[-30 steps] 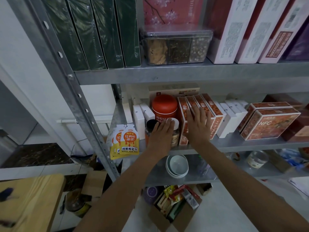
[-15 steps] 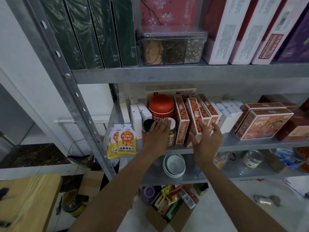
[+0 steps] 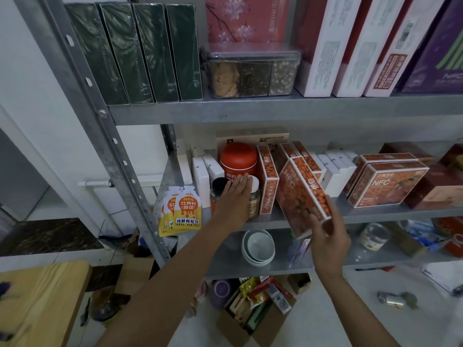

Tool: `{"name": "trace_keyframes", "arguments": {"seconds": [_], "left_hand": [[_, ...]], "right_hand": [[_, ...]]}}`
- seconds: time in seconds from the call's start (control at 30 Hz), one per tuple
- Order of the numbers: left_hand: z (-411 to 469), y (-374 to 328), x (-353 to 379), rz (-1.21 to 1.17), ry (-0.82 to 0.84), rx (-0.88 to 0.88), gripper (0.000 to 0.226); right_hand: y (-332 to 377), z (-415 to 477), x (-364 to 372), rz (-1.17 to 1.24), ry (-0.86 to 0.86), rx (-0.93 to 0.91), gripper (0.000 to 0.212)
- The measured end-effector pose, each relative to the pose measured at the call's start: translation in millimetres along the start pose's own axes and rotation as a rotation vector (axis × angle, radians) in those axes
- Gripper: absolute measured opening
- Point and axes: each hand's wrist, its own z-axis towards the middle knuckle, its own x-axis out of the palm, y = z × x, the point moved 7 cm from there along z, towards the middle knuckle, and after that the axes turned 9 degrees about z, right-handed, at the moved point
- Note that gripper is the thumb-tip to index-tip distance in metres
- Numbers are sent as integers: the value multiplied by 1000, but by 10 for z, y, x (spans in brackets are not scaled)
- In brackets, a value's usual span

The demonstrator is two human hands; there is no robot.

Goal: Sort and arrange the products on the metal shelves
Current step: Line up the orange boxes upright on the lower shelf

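A stockroom or small shop's back room: grey bolted metal shelving (image 3: pixel 250 108) with a perforated upright carries goods in repeated retail packs. Four dark green shrink-wrapped boxes (image 3: pixel 135 53) stand at eleven o'clock, tall white-and-red cartons (image 3: pixel 333 46) at one, orange berry-printed cardboard boxes (image 3: pixel 385 186) at three, yellow-and-orange juice pouches (image 3: pixel 185 209) at eight. An open brown cardboard carton (image 3: pixel 233 331) of mixed packets sits on the floor at six

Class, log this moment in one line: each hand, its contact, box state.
left hand: flat on jars | right hand: grips orange box | orange box: tilted, partly off shelf
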Motion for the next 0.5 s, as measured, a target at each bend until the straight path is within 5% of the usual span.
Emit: {"name": "trace_keyframes", "arguments": {"seconds": [0.13, 0.33, 0.5], "left_hand": [[-146, -164, -240, -446, -167, -23, 65], [-299, -453, -417, -1157, 0, -135, 57], [-438, -634, -376, -1309, 153, -205, 72]], "right_hand": [[136, 129, -365, 295, -115, 74, 50], [200, 509, -680, 485, -158, 199, 35], [190, 602, -446, 448, -5, 302, 25]]}}
